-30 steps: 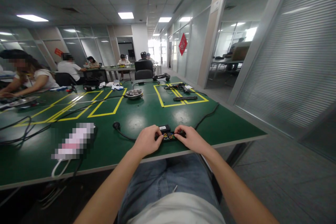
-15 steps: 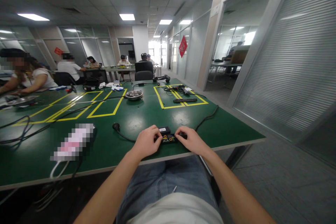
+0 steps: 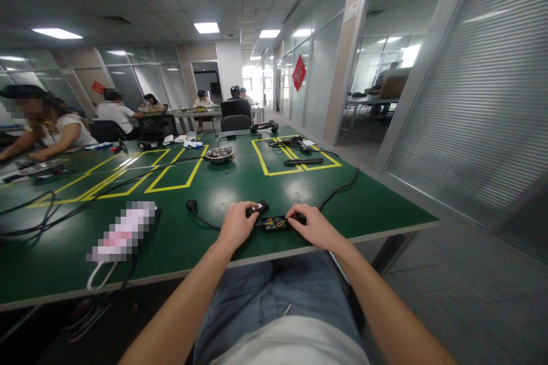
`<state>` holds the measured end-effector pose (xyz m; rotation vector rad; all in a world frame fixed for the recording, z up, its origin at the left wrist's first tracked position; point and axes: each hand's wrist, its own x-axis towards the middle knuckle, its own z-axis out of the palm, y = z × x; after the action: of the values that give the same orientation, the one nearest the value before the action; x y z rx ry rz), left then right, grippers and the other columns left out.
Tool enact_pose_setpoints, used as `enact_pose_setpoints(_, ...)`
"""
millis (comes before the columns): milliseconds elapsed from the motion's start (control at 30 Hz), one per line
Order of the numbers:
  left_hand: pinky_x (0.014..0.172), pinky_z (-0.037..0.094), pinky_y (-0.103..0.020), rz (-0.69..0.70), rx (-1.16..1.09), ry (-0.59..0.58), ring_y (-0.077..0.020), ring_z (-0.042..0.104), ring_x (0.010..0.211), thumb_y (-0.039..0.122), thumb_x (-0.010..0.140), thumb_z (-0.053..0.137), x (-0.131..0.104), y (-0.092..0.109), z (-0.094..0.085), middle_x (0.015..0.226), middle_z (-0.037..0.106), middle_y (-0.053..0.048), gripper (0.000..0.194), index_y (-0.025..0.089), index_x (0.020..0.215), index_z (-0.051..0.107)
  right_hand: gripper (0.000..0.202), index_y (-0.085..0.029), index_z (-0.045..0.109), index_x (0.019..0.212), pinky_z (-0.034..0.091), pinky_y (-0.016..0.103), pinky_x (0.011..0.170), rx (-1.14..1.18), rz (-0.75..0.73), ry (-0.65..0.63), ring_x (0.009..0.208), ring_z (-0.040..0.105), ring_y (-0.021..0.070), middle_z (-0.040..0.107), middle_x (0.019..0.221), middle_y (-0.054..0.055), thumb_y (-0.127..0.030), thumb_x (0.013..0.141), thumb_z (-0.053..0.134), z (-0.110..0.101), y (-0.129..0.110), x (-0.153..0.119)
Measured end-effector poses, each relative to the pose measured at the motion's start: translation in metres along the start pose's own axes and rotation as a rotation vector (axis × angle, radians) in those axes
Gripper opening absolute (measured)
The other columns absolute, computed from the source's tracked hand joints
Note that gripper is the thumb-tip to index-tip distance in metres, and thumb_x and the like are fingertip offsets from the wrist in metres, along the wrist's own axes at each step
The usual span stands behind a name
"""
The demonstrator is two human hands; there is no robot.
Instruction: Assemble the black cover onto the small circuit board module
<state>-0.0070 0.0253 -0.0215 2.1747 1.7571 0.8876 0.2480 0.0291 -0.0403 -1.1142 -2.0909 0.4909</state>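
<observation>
An opened black power adapter (image 3: 275,224) lies near the table's front edge, with a circuit board and yellow-ringed parts showing inside. My left hand (image 3: 237,224) is closed on its black cover (image 3: 262,206), which has a white label and sits tilted just behind the adapter's left end. My right hand (image 3: 311,222) pinches the adapter's right end; the exact contact is partly hidden by the fingers. A black power plug (image 3: 191,205) on a cord lies left of my left hand. Another black cord (image 3: 343,185) runs off behind my right hand.
On the green table (image 3: 377,211), a metal bowl (image 3: 220,154) stands farther back. Yellow tape outlines hold a black bar (image 3: 303,161) and tangled cables (image 3: 293,144). A blurred pink-and-white object (image 3: 124,231) lies at the left. A co-worker (image 3: 64,131) sits at the far left.
My left hand has moved slightly left and taken hold of the cover, which now sits turned at an angle away from the adapter. My right hand has stayed at the adapter's right end.
</observation>
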Motion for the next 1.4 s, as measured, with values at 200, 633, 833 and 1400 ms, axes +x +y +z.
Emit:
enact_pose_setpoints(200, 0.107, 0.056, -0.045, 0.336, -0.148, 0.042, -0.0283, 0.07, 0.12, 0.022, 0.101, 0.066, -0.012, 0.005, -0.007, 0.131, 0.079, -0.011, 0.032, 0.024, 0.131, 0.078, 0.016, -0.024, 0.07, 0.104, 0.055, 0.038, 0.088, 0.08, 0.039, 0.035, 0.09, 0.073, 0.023, 0.078, 0.091, 0.003, -0.021, 0.091, 0.063, 0.004, 0.001, 0.0)
enact_pose_setpoints(633, 0.109, 0.053, -0.044, 0.505, -0.099, -0.189, -0.0264, 0.068, 0.119, 0.03, 0.107, 0.064, -0.018, 0.011, -0.007, 0.132, 0.078, -0.01, 0.032, 0.027, 0.135, 0.079, 0.02, -0.022, 0.067, 0.102, 0.056, 0.035, 0.089, 0.16, 0.018, 0.017, 0.091, 0.073, 0.0216, 0.077, 0.094, 0.004, -0.013, 0.086, 0.06, 0.001, 0.0, -0.003)
enact_pose_setpoints(833, 0.105, 0.054, -0.043, 0.495, -0.07, -0.21, -0.0266, 0.067, 0.114, 0.032, 0.107, 0.064, -0.019, 0.014, -0.007, 0.131, 0.078, -0.01, 0.032, 0.027, 0.135, 0.079, 0.019, -0.023, 0.066, 0.101, 0.056, 0.035, 0.087, 0.153, 0.017, 0.019, 0.09, 0.072, 0.0217, 0.076, 0.093, 0.003, -0.013, 0.085, 0.06, 0.001, 0.0, -0.004)
enact_pose_setpoints(1400, 0.101, 0.057, -0.045, 0.172, -0.039, 0.074, -0.0294, 0.069, 0.111, 0.015, 0.099, 0.064, -0.007, 0.003, 0.004, 0.114, 0.078, -0.01, 0.019, 0.022, 0.115, 0.071, 0.007, -0.023, 0.072, 0.094, 0.054, 0.038, 0.088, 0.049, 0.038, -0.004, 0.091, 0.072, 0.0243, 0.078, 0.092, 0.005, -0.023, 0.088, 0.068, -0.002, 0.001, -0.002)
